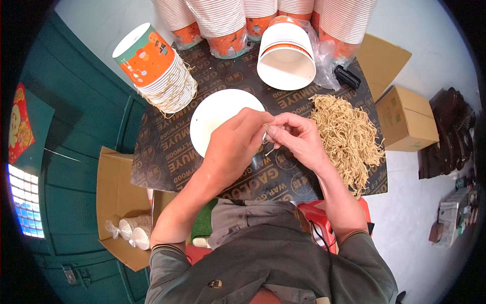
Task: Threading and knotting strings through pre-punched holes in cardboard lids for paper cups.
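Observation:
A white paper bucket (215, 114) faces me with its round mouth, at the near middle of a dark printed plywood table. My left hand (234, 144) is closed over its right rim, with the fingertips partly hidden. Against them, the thumb and forefinger of my right hand (299, 138) pinch a thin tan cord (271, 151), whose short end hangs below the fingers. Beside my right hand lies a loose heap of tan cords (349, 137). At the left stands a tilted stack of orange and green paper buckets (147, 58) with cords looped around the lower part.
Tall stacks of nested buckets (217, 25) line the back of the table (243, 190). A bucket on its side (287, 61) and a black object (347, 77) lie before them. Cardboard boxes stand at the left (119, 187) and right (407, 119).

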`<state>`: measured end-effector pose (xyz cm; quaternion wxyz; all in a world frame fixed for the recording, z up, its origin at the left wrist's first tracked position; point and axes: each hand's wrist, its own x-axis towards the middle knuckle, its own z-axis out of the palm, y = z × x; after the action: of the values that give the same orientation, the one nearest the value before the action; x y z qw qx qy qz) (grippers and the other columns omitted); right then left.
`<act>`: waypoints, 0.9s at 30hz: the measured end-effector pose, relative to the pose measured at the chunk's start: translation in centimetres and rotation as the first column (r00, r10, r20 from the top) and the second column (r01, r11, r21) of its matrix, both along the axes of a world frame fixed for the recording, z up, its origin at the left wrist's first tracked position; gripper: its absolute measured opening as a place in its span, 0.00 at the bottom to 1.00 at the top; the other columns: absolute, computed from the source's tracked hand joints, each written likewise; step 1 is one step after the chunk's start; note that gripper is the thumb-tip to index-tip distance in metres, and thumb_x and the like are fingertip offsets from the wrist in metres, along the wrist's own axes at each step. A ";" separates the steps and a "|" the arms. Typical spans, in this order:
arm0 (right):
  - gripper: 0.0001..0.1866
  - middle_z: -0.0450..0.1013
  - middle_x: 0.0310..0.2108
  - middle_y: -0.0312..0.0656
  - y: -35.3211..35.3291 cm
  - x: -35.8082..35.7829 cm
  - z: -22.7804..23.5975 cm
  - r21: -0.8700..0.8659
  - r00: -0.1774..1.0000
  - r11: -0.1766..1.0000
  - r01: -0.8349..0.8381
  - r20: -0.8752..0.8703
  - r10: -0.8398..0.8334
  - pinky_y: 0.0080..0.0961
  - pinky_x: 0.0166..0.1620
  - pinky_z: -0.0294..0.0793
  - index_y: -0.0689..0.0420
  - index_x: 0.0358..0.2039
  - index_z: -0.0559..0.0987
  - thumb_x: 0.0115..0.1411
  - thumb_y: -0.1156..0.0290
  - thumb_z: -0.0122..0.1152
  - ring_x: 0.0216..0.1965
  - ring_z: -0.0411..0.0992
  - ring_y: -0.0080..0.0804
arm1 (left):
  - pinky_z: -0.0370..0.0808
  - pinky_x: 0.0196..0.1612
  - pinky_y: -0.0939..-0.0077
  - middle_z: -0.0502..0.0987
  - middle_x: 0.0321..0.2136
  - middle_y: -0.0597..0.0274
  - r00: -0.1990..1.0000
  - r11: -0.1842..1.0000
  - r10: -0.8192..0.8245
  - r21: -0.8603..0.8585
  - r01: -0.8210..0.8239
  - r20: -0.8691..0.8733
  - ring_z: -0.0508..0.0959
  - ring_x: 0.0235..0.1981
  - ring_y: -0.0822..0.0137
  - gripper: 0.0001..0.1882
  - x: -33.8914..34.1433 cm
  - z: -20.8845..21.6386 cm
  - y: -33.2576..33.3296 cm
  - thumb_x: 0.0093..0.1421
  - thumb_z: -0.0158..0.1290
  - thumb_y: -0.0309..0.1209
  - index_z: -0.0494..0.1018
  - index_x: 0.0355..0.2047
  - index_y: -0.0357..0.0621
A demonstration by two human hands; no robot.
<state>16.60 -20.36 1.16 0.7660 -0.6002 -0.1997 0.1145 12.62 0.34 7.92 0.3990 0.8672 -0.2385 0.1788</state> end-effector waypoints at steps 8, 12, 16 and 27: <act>0.10 0.86 0.37 0.37 -0.5 0.6 -0.1 0.122 0.974 0.986 -0.117 -0.182 0.138 0.21 0.40 0.84 0.61 0.48 0.87 0.78 0.66 0.66 0.34 0.82 0.20 | 0.84 0.46 0.64 0.85 0.44 0.53 0.984 0.984 -0.050 0.176 0.020 0.170 0.87 0.43 0.51 0.15 -0.3 0.7 -0.2 0.64 0.63 0.16 0.81 0.51 0.40; 0.09 0.86 0.37 0.36 -0.6 0.6 -0.2 0.126 0.978 0.984 -0.122 -0.155 0.141 0.21 0.40 0.83 0.60 0.47 0.87 0.77 0.66 0.68 0.34 0.82 0.19 | 0.84 0.46 0.64 0.85 0.44 0.54 0.984 0.983 -0.048 0.183 0.016 0.171 0.87 0.43 0.53 0.15 -0.2 0.7 -0.1 0.64 0.63 0.15 0.82 0.50 0.40; 0.08 0.86 0.36 0.35 -0.6 0.7 -0.1 0.155 0.965 0.974 -0.166 -0.176 0.193 0.20 0.39 0.82 0.58 0.46 0.85 0.76 0.67 0.70 0.34 0.81 0.18 | 0.84 0.46 0.65 0.85 0.43 0.55 0.990 0.993 -0.094 0.082 0.085 0.108 0.88 0.43 0.55 0.14 0.1 0.6 0.3 0.64 0.64 0.15 0.82 0.49 0.40; 0.06 0.83 0.34 0.33 -0.6 0.4 0.1 0.154 0.964 0.974 -0.164 -0.184 0.191 0.17 0.35 0.80 0.57 0.44 0.82 0.74 0.69 0.71 0.31 0.79 0.16 | 0.84 0.47 0.66 0.84 0.44 0.55 0.991 0.992 -0.114 0.066 0.109 0.072 0.88 0.43 0.58 0.15 -0.2 0.5 0.3 0.65 0.65 0.15 0.82 0.50 0.40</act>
<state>16.97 -20.95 1.29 0.8081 -0.5114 -0.1831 0.2279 12.43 0.61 8.46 0.3721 0.8569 -0.3071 0.1815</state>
